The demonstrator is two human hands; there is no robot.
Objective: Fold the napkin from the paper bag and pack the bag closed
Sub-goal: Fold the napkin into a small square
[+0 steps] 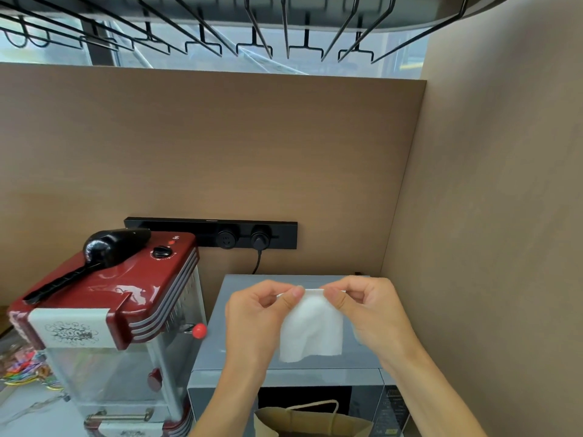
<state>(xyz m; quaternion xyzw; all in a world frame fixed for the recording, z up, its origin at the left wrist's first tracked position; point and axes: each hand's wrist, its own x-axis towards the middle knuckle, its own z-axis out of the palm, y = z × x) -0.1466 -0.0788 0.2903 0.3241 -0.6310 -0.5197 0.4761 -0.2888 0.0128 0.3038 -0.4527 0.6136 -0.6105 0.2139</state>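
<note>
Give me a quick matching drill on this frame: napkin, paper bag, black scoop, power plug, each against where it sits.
Things:
1. napkin
2. paper bag
3. black scoop
4. power plug

Places:
A. on top of the red popcorn machine
B. in the black wall socket strip
C. pinched by the left hand and right hand, hanging above the microwave
D. bottom edge, in front of the microwave

Pairs: 1-C, 2-D, 3-A, 4-B

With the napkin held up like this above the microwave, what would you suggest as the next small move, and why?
Probably bring the two pinched corners together to fold it in half. The left hand and right hand pinch the napkin by its top edge, so it hangs free above the microwave, with the paper bag open below.
</note>
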